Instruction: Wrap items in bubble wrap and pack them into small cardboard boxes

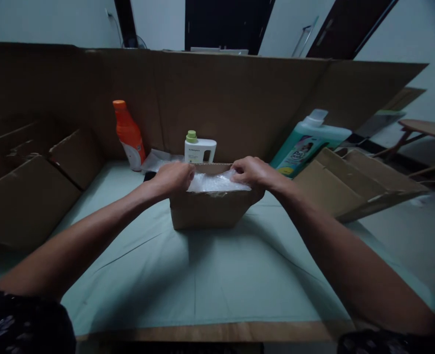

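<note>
A small cardboard box stands upright on the green cloth in front of me, its top uncovered. Clear bubble wrap fills the opening up to the rim. At the box's left end, my left hand is closed, its fingers curled at the edge of the bubble wrap; the fingertips are partly hidden. Over the right end, my right hand pinches the wrap between thumb and fingers. What lies under the wrap is hidden.
Behind the box stand a white bottle with green cap and an orange bottle. A large teal bottle leans at right, near folded cardboard. More cardboard boxes are at left. A tall cardboard panel closes off the back.
</note>
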A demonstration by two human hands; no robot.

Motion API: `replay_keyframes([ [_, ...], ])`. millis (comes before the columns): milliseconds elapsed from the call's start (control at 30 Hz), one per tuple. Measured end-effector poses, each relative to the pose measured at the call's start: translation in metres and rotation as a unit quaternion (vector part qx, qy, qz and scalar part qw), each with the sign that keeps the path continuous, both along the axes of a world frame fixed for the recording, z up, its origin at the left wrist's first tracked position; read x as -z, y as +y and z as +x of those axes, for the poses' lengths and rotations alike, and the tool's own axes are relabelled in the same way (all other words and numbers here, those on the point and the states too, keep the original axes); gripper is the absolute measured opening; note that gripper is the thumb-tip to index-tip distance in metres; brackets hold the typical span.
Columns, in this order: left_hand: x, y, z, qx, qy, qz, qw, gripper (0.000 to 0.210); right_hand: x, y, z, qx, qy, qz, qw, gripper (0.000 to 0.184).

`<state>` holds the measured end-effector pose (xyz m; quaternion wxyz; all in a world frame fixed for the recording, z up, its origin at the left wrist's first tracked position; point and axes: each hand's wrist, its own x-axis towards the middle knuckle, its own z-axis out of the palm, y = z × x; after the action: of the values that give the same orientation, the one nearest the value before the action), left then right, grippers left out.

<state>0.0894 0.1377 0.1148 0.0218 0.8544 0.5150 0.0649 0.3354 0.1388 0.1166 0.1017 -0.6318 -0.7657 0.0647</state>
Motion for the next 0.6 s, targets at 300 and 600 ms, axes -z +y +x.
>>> replay_keyframes([
  [300,-0.009,0.007,0.016,-0.014,0.116,-0.051,0.992,0.026,-0.015,0.002,-0.029,-0.016,-0.226,-0.011,0.974,0.020],
  [600,-0.009,0.030,0.020,0.012,0.158,-0.069,0.985,0.026,-0.017,0.017,-0.026,-0.049,-0.247,-0.034,0.967,0.027],
])
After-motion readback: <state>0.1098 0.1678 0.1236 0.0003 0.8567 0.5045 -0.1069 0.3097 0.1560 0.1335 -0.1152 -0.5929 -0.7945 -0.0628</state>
